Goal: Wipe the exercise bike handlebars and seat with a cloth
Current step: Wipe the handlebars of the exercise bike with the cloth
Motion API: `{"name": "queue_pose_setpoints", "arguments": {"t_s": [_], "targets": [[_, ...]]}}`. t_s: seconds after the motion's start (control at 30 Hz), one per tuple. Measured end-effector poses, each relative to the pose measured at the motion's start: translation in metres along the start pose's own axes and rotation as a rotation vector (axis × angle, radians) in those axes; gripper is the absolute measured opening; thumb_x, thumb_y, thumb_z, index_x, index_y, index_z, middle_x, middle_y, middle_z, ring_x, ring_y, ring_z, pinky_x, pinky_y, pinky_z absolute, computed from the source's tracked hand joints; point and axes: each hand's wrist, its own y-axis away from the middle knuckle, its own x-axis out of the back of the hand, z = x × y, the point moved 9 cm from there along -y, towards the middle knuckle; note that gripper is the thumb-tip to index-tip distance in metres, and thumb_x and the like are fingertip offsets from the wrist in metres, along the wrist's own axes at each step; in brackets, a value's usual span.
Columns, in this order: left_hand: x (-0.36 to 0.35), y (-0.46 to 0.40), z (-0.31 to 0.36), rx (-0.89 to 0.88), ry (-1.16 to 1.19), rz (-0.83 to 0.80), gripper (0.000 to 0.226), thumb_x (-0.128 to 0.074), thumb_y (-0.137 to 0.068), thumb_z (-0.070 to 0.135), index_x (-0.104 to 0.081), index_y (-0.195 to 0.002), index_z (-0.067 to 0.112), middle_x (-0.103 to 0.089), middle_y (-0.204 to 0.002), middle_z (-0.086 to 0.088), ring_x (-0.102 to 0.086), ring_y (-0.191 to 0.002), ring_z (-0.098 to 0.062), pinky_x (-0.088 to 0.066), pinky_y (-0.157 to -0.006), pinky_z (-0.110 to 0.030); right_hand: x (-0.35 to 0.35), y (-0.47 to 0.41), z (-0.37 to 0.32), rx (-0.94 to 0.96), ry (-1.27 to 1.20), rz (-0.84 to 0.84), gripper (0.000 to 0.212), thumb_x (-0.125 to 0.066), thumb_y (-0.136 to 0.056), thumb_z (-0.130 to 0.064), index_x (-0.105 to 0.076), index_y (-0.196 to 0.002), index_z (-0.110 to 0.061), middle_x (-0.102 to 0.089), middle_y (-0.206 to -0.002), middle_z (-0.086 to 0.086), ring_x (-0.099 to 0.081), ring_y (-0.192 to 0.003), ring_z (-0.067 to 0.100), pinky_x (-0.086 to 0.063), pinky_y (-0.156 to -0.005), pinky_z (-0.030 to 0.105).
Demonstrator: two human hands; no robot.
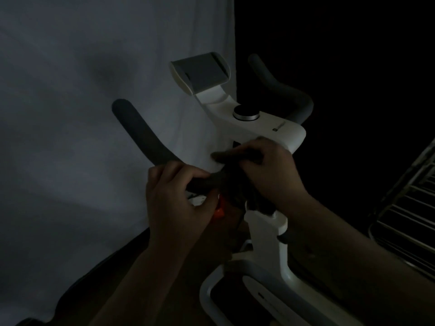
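1. Head view, dim: left hand [174, 196] curled round the near end of the left handlebar [141, 132].
2. Right hand [270, 170] fingers [249, 152] pinching dark cloth [233, 182] against the bike stem [266, 229], below the knob [246, 113].

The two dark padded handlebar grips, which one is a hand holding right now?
The left-side dark padded grip; the left hand grips its near end. The right-side grip stands untouched.

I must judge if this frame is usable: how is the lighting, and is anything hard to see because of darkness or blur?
Head view: very dim overall; the right side falls into near black, so the right handlebar barely stands out. The white frame and backdrop sheet catch most light. The dark cloth merges with both hands, left hand, right hand; edges are soft.
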Motion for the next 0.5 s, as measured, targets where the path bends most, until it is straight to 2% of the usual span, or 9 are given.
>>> {"name": "queue_pose_setpoints", "arguments": {"t_s": [0.07, 0.17, 0.2, 0.27, 0.33, 0.4, 0.47, 0.5], "targets": [[0.002, 0.001, -0.001, 0.015, 0.016, 0.001, 0.025, -0.063, -0.072, 0.039, -0.065, -0.088, 0.019, -0.054, -0.088, 0.014, -0.047, -0.091, -0.014, -0.028, -0.077, -0.012, 0.0, 0.015, -0.005, -0.007, -0.008, 0.168, 0.023, -0.058, -0.088, -0.011, -0.067, -0.103, -0.026, -0.059, -0.098, -0.017, -0.054, -0.087, -0.008, -0.042, -0.072, 0.005], [0.0, 0.003, -0.003, 0.018, 0.028, -0.032, 0.028, -0.059, -0.074, 0.037, -0.067, -0.093, 0.018, -0.059, -0.092, 0.009, -0.047, -0.094, -0.016, -0.028, -0.078, -0.009, -0.016, 0.036, -0.021, 0.147, 0.008, 0.118, 0.029, -0.058, -0.085, -0.003, -0.067, -0.104, -0.023, -0.059, -0.107, -0.013, -0.054, -0.1, -0.002, -0.047, -0.085, 0.016], [0.0, 0.004, -0.003, 0.015, 0.026, -0.044, 0.029, -0.058, -0.076, 0.037, -0.067, -0.095, 0.018, -0.06, -0.094, 0.007, -0.047, -0.095, -0.016, -0.029, -0.078, -0.01, -0.014, 0.033, -0.014, 0.13, -0.024, 0.094, 0.03, -0.057, -0.086, -0.003, -0.066, -0.106, -0.024, -0.059, -0.108, -0.014, -0.055, -0.101, -0.002, -0.049, -0.086, 0.017], [0.0, 0.003, -0.005, 0.013, 0.013, -0.055, 0.029, -0.056, -0.077, 0.037, -0.066, -0.099, 0.021, -0.06, -0.097, 0.007, -0.046, -0.098, -0.015, -0.031, -0.078, -0.014, -0.002, 0.024, -0.002, 0.053, -0.083, 0.161, 0.03, -0.055, -0.088, -0.005, -0.066, -0.108, -0.025, -0.06, -0.109, -0.015, -0.055, -0.102, -0.003, -0.051, -0.089, 0.023], [0.0, 0.004, -0.006, 0.018, -0.001, -0.061, 0.03, -0.054, -0.077, 0.037, -0.066, -0.099, 0.021, -0.061, -0.097, 0.006, -0.046, -0.097, -0.015, -0.03, -0.078, -0.015, -0.007, 0.029, -0.013, 0.095, 0.004, 0.197, 0.029, -0.056, -0.086, -0.003, -0.067, -0.106, -0.021, -0.058, -0.109, -0.013, -0.05, -0.103, -0.002, -0.045, -0.092, 0.019], [0.0, 0.004, -0.006, 0.019, -0.006, -0.054, 0.031, -0.055, -0.077, 0.038, -0.065, -0.099, 0.019, -0.061, -0.096, 0.004, -0.045, -0.096, -0.014, -0.031, -0.077, -0.017, -0.024, 0.038, -0.03, 0.211, 0.072, 0.121, 0.029, -0.059, -0.084, -0.001, -0.068, -0.105, -0.018, -0.059, -0.108, -0.008, -0.049, -0.102, 0.001, -0.037, -0.09, 0.01], [-0.001, 0.003, -0.006, 0.021, -0.012, -0.05, 0.03, -0.056, -0.076, 0.039, -0.065, -0.098, 0.02, -0.061, -0.095, 0.005, -0.044, -0.096, -0.012, -0.032, -0.076, -0.023, -0.023, 0.037, -0.027, 0.203, -0.027, 0.094, 0.031, -0.058, -0.086, -0.002, -0.067, -0.106, -0.025, -0.059, -0.107, -0.013, -0.053, -0.102, -0.002, -0.041, -0.086, 0.01], [-0.001, 0.003, -0.005, 0.025, -0.014, -0.049, 0.029, -0.056, -0.075, 0.039, -0.065, -0.097, 0.022, -0.06, -0.094, 0.007, -0.045, -0.096, -0.013, -0.032, -0.076, -0.025, -0.015, 0.037, -0.017, 0.142, -0.133, 0.182, 0.032, -0.057, -0.088, -0.003, -0.064, -0.103, -0.031, -0.058, -0.106, -0.017, -0.054, -0.101, -0.004, -0.045, -0.084, 0.012]]}}
